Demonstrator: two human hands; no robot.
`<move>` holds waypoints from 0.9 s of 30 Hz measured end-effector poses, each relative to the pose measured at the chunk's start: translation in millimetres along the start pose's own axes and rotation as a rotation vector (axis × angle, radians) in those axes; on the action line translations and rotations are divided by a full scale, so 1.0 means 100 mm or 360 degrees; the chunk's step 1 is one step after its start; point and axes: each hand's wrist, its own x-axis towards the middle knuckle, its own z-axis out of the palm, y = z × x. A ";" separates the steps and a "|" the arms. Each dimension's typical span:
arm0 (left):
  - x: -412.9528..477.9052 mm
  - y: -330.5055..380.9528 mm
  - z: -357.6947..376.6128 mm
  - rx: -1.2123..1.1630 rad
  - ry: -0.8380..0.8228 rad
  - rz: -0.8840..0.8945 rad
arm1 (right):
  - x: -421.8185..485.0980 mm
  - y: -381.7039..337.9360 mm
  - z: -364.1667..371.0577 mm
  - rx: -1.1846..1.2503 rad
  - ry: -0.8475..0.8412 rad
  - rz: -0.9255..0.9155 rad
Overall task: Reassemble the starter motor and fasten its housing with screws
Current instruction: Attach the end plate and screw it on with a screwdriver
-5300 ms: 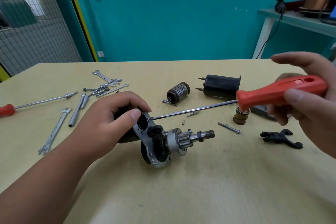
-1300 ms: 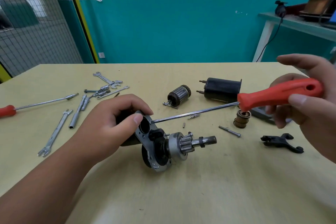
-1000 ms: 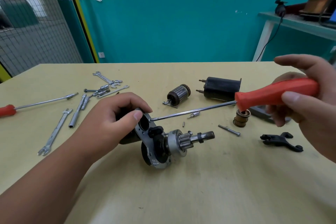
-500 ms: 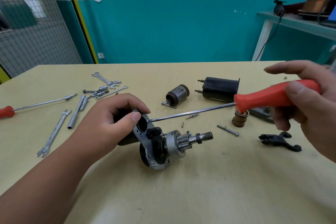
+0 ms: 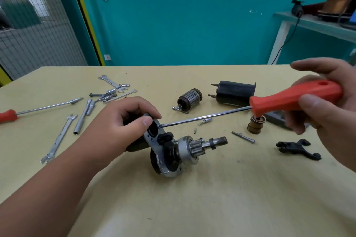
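starter motor (image 5: pixel 173 150) lies on the table (image 5: pixel 212 202) with its shaft pointing right, left hand (image 5: pixel 123 119) gripping its left end, while the right hand (image 5: pixel 327 106) grips the screwdriver (image 5: pixel 256 105), which slants left onto the motor's plate.

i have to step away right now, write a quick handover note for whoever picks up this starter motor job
Left hand grips the starter motor, lying on the table.
Right hand holds the red screwdriver, tip against the housing plate.
Done: pinion shaft sits in the plate.
Left: armature, black cylinder, fork lever and long bolt lie loose beyond it; screw tightness cannot be told.
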 end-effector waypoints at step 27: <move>0.03 -0.06 -0.05 0.0008 -0.0089 -0.0010 | 0.01 0.02 0.01 -0.0063 -0.0045 0.0077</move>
